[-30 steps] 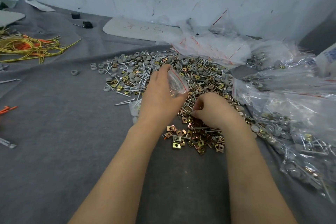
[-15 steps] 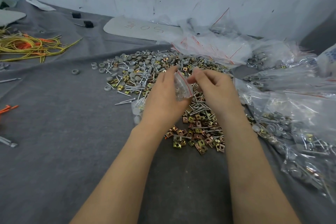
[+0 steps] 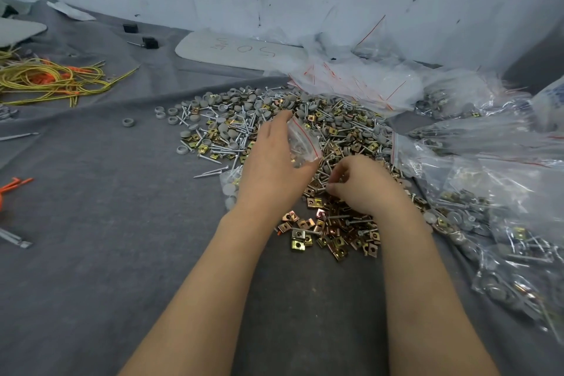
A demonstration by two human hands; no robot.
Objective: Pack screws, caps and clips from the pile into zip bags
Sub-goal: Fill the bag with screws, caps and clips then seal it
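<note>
Plastic zip bag [image 3: 303,143], left hand [image 3: 271,168] gripping

Right hand [image 3: 364,189] is dropping from the mouth of the zip bag [image 3: 302,143], where its fingertips were half a second ago, back down onto the near side of the pile [image 3: 345,128], about the same spot as a second ago. It is now clear of the bag. Its fingers are curling knuckles-up among the screws [image 3: 341,218] just above the brass clips [image 3: 331,230]. A pinch can't be confirmed. The pile right of the bag is showing again.
</note>
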